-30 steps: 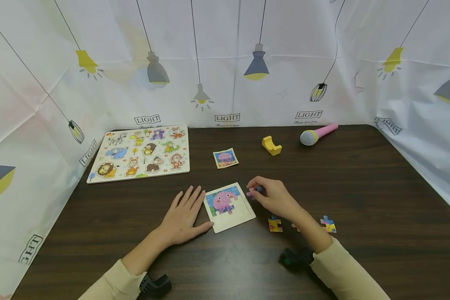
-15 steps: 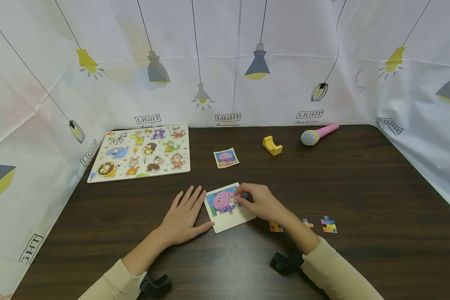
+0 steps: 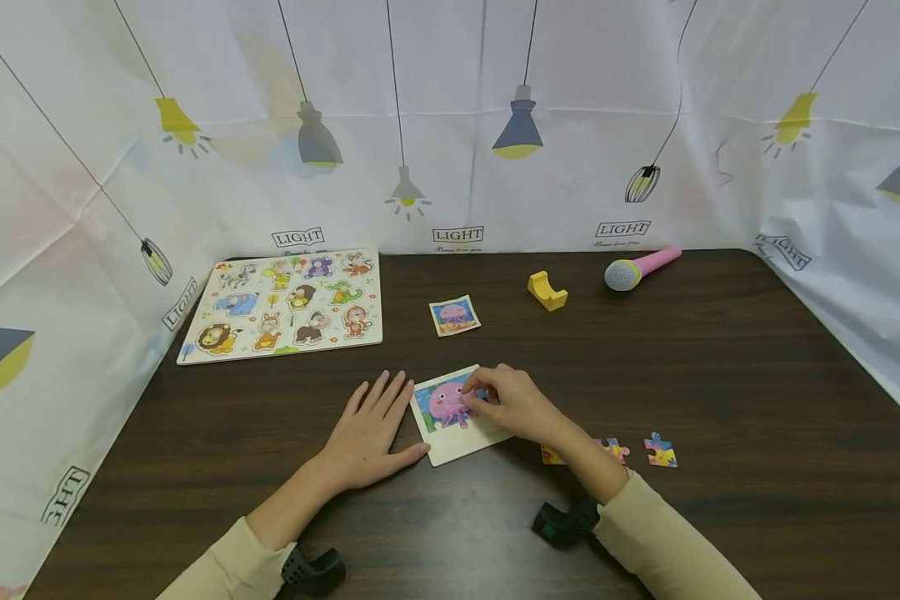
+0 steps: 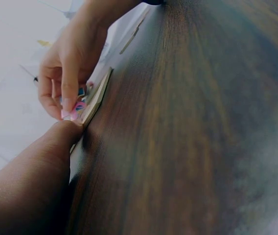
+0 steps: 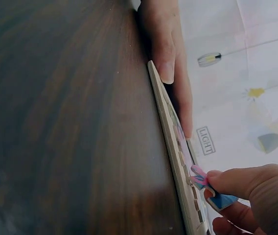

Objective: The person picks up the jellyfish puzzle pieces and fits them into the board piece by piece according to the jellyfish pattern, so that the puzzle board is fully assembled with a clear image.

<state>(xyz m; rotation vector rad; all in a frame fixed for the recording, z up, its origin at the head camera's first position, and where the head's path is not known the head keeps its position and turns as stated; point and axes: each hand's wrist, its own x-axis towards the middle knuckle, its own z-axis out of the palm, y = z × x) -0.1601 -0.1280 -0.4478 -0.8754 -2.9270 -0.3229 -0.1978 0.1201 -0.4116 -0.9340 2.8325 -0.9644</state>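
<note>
A square wooden puzzle board [image 3: 450, 450] lies on the dark table, its upper part filled with a pink octopus picture. My left hand [image 3: 367, 437] rests flat beside it with fingers spread, the thumb and a fingertip touching its left edge. Over the board's right side, my right hand [image 3: 513, 404] pinches a pink and blue puzzle piece [image 5: 212, 188] between thumb and fingers. In the right wrist view that piece is tilted, just above the board. From the head, the fingers mostly cover it. Loose puzzle pieces [image 3: 661, 450] lie to the right, one partly behind the right forearm.
A small octopus picture card [image 3: 454, 316] lies beyond the board. At the back left is a large animal puzzle board [image 3: 285, 308]. A yellow curved block [image 3: 547, 292] and a pink toy microphone [image 3: 641, 268] lie toward the back right. A printed white cloth [image 3: 450, 125] hangs behind the table.
My right hand has carried the pinched piece leftward from beside the board to over its right side. The left hand has stayed in place.
</note>
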